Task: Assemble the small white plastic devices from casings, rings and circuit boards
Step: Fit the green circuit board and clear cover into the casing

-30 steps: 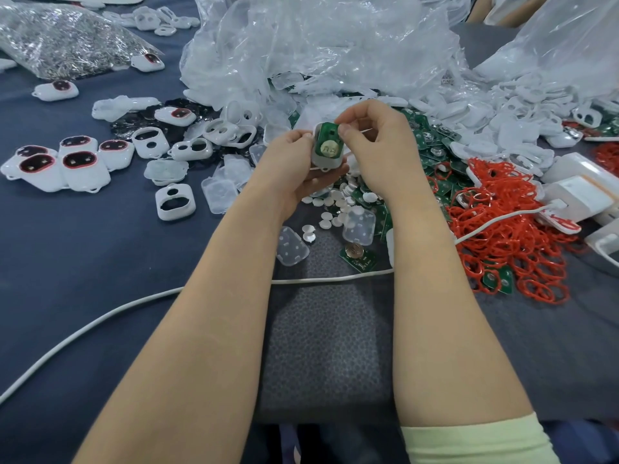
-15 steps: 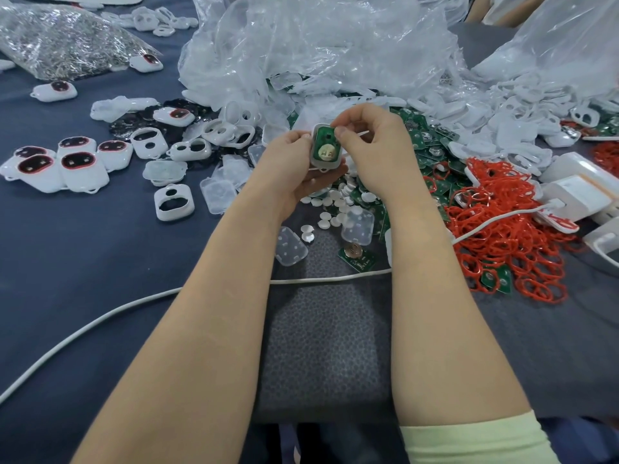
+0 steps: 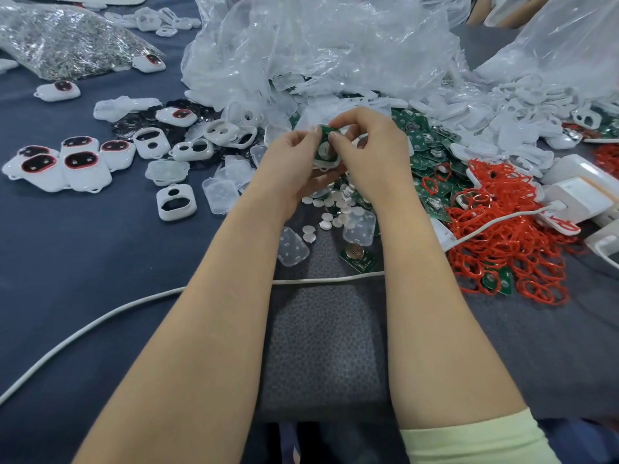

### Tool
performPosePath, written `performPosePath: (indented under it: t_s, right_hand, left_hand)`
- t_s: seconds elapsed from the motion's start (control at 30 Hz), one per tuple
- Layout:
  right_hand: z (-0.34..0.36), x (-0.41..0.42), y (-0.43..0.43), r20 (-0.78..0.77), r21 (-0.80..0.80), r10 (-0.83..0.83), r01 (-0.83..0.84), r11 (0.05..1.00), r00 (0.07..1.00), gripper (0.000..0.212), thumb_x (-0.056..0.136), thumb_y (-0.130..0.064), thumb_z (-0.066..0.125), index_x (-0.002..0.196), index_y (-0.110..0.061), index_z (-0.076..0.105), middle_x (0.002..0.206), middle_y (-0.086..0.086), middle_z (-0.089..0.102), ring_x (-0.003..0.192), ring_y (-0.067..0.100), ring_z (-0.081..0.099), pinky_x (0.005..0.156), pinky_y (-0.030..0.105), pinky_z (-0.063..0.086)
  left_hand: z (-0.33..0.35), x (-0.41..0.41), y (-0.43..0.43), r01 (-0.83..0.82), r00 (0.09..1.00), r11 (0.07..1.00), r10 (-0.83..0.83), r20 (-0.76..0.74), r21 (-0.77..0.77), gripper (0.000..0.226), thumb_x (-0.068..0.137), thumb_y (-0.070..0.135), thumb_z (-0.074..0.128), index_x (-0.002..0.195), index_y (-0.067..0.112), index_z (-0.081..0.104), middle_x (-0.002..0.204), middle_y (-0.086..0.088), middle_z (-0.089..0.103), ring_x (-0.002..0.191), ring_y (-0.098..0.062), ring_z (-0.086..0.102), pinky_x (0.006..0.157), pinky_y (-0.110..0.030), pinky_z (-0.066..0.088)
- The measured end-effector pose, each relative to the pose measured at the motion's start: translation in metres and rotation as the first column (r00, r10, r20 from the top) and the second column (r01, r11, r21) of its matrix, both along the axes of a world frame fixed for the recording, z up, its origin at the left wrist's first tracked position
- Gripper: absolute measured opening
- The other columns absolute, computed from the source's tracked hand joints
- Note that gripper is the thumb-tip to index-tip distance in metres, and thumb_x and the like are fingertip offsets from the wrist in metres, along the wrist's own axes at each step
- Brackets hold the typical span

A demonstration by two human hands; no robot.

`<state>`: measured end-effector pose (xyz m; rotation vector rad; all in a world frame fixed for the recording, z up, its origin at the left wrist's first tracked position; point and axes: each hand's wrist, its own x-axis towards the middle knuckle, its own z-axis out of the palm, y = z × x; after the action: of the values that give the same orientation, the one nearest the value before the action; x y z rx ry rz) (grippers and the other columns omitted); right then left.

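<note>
Both hands meet above the middle of the table around one white casing with a green circuit board inside it. My left hand cups the casing from the left and below. My right hand pinches its top right edge, thumb and forefinger pressing on the board. Finished white devices with red-rimmed dark windows lie at the left. Empty white casings sit nearer the centre. Green boards and red rings are heaped at the right.
Crumpled clear plastic bags fill the back. A white cable crosses the table under my forearms. White boxes stand at the right edge. Small white discs and clear covers lie below my hands. A bag of metal parts sits far left.
The casing has tilted and sunk a little between my hands. My right thumb and forefinger have shifted onto the board's upper edge.
</note>
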<state>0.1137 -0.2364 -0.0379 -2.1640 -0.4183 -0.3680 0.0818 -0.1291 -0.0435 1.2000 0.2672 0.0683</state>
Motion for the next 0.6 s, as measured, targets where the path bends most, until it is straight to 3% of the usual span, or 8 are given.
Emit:
performPosePath:
  t_s: [0.23,0.37,0.47,0.6]
  right_hand:
    - [-0.004,0.003,0.0,-0.082,0.097,-0.003,0.011,0.995,0.997,0.021,0.089,-0.021,0.062,0.11,-0.019,0.06,0.081,-0.005,0.053,0.071,0.002,0.05,0.06,0.007,0.038]
    - [-0.003,0.003,0.001,-0.175,0.179,0.031,0.001,0.984,0.984,0.011,0.09,-0.02,0.061,0.101,-0.02,0.061,0.086,-0.001,0.063,0.071,0.0,0.058,0.052,0.003,0.039]
    - [-0.001,0.002,0.005,-0.192,0.216,0.041,0.001,0.976,0.981,0.008,0.089,-0.019,0.063,0.096,-0.021,0.06,0.083,0.0,0.062,0.071,0.006,0.06,0.059,0.015,0.047]
    - [-0.001,0.0,0.011,-0.212,0.243,0.053,0.0,0.97,0.976,0.009,0.088,-0.018,0.063,0.098,-0.019,0.064,0.08,0.0,0.061,0.077,0.014,0.063,0.07,0.031,0.054]
  left_hand:
    - [0.002,-0.003,-0.002,-0.03,0.999,0.995,0.026,0.045,0.091,0.008,0.098,0.007,0.051,0.098,0.013,0.057,0.089,-0.01,0.067,0.06,-0.01,0.069,0.059,-0.022,0.057]
    - [0.004,-0.004,-0.002,-0.066,0.998,0.982,0.062,0.028,0.178,0.009,0.095,0.008,0.055,0.101,0.011,0.059,0.089,-0.009,0.067,0.064,-0.013,0.068,0.065,-0.028,0.061]
    - [0.006,-0.003,0.0,-0.095,0.995,0.971,0.087,0.044,0.219,0.014,0.094,0.013,0.056,0.106,0.005,0.06,0.084,-0.004,0.065,0.058,-0.007,0.066,0.063,-0.027,0.06]
    - [0.008,-0.004,0.002,-0.118,0.993,0.964,0.112,0.042,0.237,0.004,0.096,0.011,0.053,0.094,0.012,0.057,0.086,-0.006,0.063,0.053,-0.006,0.066,0.055,-0.023,0.057]
